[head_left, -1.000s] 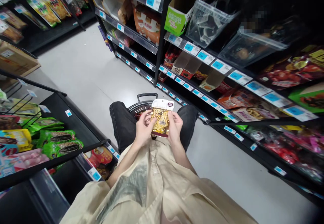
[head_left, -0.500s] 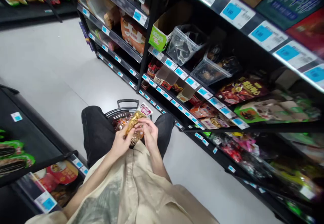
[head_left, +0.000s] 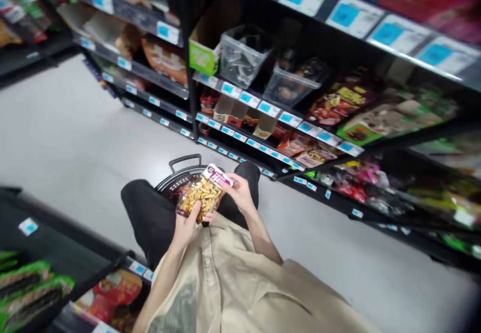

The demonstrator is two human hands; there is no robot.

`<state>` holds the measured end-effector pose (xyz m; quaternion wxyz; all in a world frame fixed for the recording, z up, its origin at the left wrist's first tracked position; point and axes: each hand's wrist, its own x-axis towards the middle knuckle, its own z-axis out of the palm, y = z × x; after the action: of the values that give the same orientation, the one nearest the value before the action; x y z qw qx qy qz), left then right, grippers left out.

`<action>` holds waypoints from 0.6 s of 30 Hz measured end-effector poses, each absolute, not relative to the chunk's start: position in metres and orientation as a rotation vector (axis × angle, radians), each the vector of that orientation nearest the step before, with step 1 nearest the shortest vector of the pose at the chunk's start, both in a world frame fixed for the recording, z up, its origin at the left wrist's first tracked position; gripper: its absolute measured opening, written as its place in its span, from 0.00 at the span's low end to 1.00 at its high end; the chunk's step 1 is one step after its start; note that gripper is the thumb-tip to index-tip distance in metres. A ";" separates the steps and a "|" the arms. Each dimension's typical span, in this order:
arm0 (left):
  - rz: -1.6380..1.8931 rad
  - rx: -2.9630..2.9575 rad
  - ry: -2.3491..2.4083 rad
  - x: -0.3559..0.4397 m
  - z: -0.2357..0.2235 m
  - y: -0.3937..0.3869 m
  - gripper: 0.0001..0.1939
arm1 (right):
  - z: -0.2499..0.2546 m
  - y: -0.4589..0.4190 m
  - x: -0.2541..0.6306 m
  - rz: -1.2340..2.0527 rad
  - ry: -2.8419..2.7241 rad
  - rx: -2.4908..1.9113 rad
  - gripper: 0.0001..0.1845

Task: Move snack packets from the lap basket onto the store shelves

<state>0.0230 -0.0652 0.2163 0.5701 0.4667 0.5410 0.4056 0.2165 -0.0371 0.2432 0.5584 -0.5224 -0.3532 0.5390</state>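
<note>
Between my two hands is a clear snack bag (head_left: 203, 193) with yellowish pieces inside and a white and purple header at its top. My left hand (head_left: 188, 225) grips its lower edge, thumb across the front. At the upper right corner, my right hand (head_left: 238, 191) pinches the header. Just behind and below the bag stands a round black basket (head_left: 169, 185) with a raised handle, between my knees. Packets show inside it at the left, and the bag hides much of the rest.
Shelving with blue and white price tags (head_left: 248, 100) runs along the right. On it are a clear plastic bin (head_left: 244, 54), a second clear bin (head_left: 291, 85) and a green box (head_left: 203, 54). A dark shelf (head_left: 67, 232) with green packets stands at the left. Grey floor (head_left: 93, 137) lies between.
The bag has turned from nearly edge-on to front facing up. My right hand has moved from the bag's side to its header corner. The view has shifted and tilted.
</note>
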 end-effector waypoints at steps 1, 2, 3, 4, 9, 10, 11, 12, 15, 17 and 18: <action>0.899 1.139 1.247 0.020 0.215 -0.065 0.26 | 0.242 -0.038 0.222 1.315 -0.904 -1.241 0.20; 0.835 1.180 1.215 0.016 0.213 -0.064 0.25 | 0.241 -0.040 0.228 1.361 -0.979 -1.253 0.21; 0.761 1.215 1.174 0.014 0.211 -0.063 0.25 | 0.239 -0.041 0.234 1.409 -1.055 -1.267 0.22; 0.681 1.244 1.128 0.012 0.210 -0.062 0.24 | 0.238 -0.043 0.241 1.462 -1.128 -1.275 0.23; 0.426 1.307 0.967 0.012 0.205 -0.058 0.24 | 0.237 -0.054 0.263 1.646 -1.318 -1.244 0.29; 0.416 1.311 0.959 0.012 0.204 -0.058 0.24 | 0.237 -0.057 0.265 1.652 -1.318 -1.241 0.29; 0.410 1.316 0.955 0.013 0.203 -0.058 0.24 | 0.236 -0.059 0.265 1.649 -1.319 -1.241 0.29; 0.404 1.323 0.952 0.014 0.201 -0.058 0.25 | 0.235 -0.062 0.266 1.641 -1.326 -1.244 0.29; 0.391 1.354 0.944 0.018 0.193 -0.058 0.25 | 0.231 -0.069 0.265 1.524 -1.405 -1.292 0.26; 0.415 1.397 0.945 0.025 0.186 -0.058 0.26 | 0.229 -0.073 0.268 1.385 -1.486 -1.357 0.22; 0.439 1.439 0.949 0.030 0.182 -0.057 0.26 | 0.228 -0.075 0.272 1.323 -1.530 -1.393 0.20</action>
<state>0.0301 -0.0574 0.1824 0.6299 0.6284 0.4143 0.1917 0.2722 -0.0751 0.2282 0.3361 -0.5343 -0.5868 0.5072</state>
